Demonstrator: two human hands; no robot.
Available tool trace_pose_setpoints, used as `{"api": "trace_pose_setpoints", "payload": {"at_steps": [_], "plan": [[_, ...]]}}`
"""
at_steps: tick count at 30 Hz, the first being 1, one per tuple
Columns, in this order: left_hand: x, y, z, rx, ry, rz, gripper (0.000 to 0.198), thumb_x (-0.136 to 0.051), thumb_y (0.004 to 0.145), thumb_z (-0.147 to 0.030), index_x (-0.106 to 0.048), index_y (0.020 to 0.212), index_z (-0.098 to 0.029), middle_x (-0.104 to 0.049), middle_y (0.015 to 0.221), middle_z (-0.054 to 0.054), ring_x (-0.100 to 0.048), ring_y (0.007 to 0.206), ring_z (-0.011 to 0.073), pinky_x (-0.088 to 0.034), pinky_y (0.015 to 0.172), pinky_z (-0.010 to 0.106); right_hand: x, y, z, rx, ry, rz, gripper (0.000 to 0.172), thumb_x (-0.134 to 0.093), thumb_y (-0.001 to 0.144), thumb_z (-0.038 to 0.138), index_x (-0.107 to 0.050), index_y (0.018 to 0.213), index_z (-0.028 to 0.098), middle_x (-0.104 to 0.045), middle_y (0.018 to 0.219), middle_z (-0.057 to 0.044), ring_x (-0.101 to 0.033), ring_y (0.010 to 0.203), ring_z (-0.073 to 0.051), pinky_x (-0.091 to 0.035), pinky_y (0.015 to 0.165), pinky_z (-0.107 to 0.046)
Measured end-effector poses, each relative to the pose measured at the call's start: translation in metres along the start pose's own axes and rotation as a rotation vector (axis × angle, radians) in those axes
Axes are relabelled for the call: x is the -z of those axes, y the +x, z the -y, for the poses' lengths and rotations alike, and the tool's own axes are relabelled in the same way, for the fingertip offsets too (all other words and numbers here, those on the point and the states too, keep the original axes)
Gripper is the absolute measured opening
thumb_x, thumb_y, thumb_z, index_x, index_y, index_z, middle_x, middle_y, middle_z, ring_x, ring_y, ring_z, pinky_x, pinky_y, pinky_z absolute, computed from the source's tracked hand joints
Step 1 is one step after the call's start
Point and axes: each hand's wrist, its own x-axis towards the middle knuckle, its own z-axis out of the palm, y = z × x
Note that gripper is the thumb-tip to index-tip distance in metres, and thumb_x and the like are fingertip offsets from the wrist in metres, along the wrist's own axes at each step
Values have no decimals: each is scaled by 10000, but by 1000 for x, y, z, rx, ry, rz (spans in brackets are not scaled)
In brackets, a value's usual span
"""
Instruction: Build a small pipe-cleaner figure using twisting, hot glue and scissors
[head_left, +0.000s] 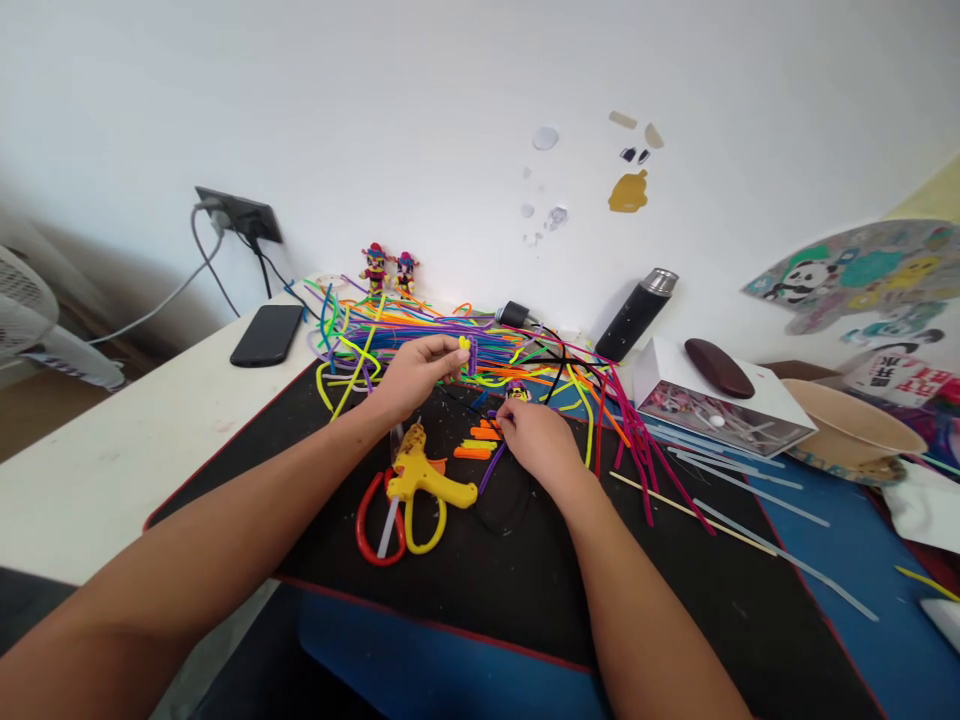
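My left hand [421,372] is raised over the mat, its thumb and forefinger pinching a small yellow and purple piece of bent pipe cleaner [472,356]. Lower and to the right, my right hand [538,438] rests with fingertips drawn together beside short orange and yellow pipe cleaner pieces [474,453]; what those fingers hold, if anything, is hidden. Just behind it lies a small colourful doll head [517,391], partly covered. A purple pipe cleaner [492,468] lies by the right hand. Nearer me, a yellow glue gun [424,478] sits across scissors [365,518] with red and yellow handles.
Many coloured pipe cleaners [420,335] spread along the wall, with two small dolls [375,268] behind them. A phone [267,335] lies left. Rightward are a black thermos [634,315], a white box [667,375], a wooden stick [697,515] and glue sticks [787,560].
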Motion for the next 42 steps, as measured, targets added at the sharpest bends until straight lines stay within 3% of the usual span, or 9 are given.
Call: {"api": "trace_pose_setpoints", "payload": {"at_steps": [4, 11, 22, 27, 33, 42], "plan": [[0, 0, -3, -5, -5, 5, 384, -822, 799, -544, -698, 737, -186, -639, 676, 13, -549, 633, 151, -432, 644, 292, 0, -2, 1, 16, 4, 24, 179, -610, 1010, 295, -745, 1113, 238, -814, 1102, -72, -746, 1021, -252, -442, 759, -317], [-2, -2, -8, 33, -21, 2, 419, -849, 761, -560, -692, 757, -171, -637, 661, 4, -535, 623, 139, -426, 637, 278, -2, 0, 2, -5, 21, 12, 141, -622, 966, 250, -757, 1002, 233, -814, 996, -67, -741, 930, -250, -380, 684, -314], [-6, -5, -6, 55, -50, 46, 368, -835, 801, -507, -691, 750, -171, -653, 671, 7, -562, 631, 140, -441, 638, 273, 5, 2, -4, -61, 290, -252, 127, -615, 977, 270, -714, 923, 212, -700, 711, -10, -594, 651, -188, -293, 607, -304], [-10, -6, -9, 89, -64, 45, 374, -844, 790, -514, -701, 756, -171, -658, 658, 8, -560, 622, 136, -436, 625, 265, 0, 8, -9, -48, 743, -408, 221, -648, 939, 409, -685, 843, 213, -519, 548, 52, -463, 501, -149, -304, 538, -291], [-19, -11, -11, 141, -70, 75, 395, -871, 750, -527, -705, 746, -169, -661, 647, 7, -564, 603, 132, -440, 613, 263, -1, 6, 6, -25, 1388, -314, 361, -749, 817, 552, -656, 863, 206, -461, 481, 102, -355, 350, -91, -240, 382, -250], [-26, -14, -9, 167, -108, 157, 360, -878, 761, -491, -740, 804, -162, -702, 695, 20, -626, 631, 142, -518, 636, 264, 0, 3, 18, -65, 1554, -368, 392, -811, 767, 545, -637, 808, 196, -452, 484, 110, -343, 325, -55, -247, 341, -212]]}}
